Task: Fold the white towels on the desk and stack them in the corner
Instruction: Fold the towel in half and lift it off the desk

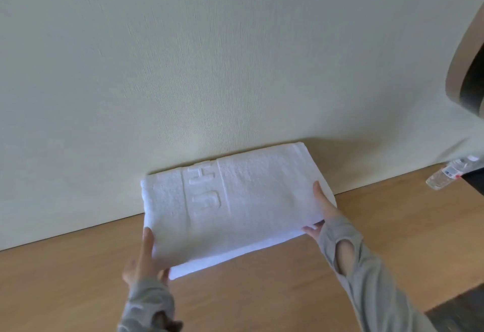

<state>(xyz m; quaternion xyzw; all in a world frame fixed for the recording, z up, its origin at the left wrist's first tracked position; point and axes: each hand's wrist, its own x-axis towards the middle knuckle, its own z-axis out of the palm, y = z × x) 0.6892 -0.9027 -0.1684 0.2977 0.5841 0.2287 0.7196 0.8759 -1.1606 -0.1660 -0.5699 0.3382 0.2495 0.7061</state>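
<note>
Against the wall point(183, 69), left hand point(142, 261) and right hand point(320, 213) clasp the folded towel point(230, 208) ends above the counter point(262, 292); uneven release could spill its layers.

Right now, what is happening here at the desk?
A person holds a folded white towel with both hands, the left hand at its near left corner and the right hand at its right edge. The towel is against the wall, at the back of the wooden desk; whether it rests on the desk or is just above it is unclear. A plastic bottle lies far right.
</note>
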